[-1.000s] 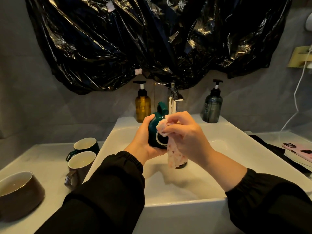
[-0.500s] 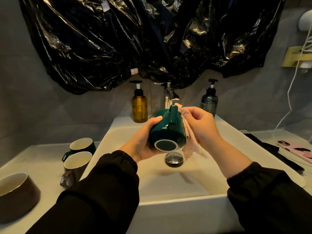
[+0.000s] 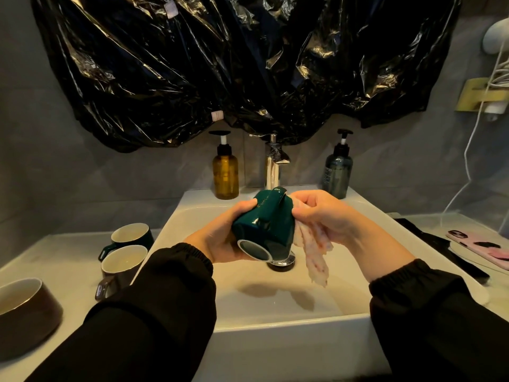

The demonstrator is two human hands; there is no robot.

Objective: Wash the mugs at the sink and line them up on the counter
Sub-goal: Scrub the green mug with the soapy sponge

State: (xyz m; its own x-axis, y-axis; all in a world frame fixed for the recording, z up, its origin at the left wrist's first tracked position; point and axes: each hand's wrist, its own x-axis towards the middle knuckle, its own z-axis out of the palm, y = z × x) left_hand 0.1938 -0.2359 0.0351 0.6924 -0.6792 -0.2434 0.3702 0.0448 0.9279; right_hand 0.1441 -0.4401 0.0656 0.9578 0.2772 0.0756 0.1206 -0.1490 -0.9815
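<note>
Over the white sink point(image 3: 192, 213) my left hand point(image 3: 213, 238) grips a dark green mug point(image 3: 261, 227), tipped on its side with its base toward me and its handle on top. My right hand point(image 3: 327, 216) holds a pale pink-spotted cloth point(image 3: 314, 249) against the mug's right side; the cloth's ends hang down over the basin. On the counter at the left stand a green mug point(image 3: 132, 235) and a brown mug point(image 3: 121, 267), both upright, close together.
A brown bowl point(image 3: 24, 312) sits at the far left. An amber pump bottle point(image 3: 225, 172), the chrome tap point(image 3: 272, 166) and a dark pump bottle point(image 3: 337, 172) line the sink's back edge. A pink phone point(image 3: 479, 246) and a black strip lie on the right counter. The drain plug point(image 3: 282, 263) is below the mug.
The mug has turned in my left hand, base swinging down toward me. My right hand with the cloth has gone from the mug's base to its right side.
</note>
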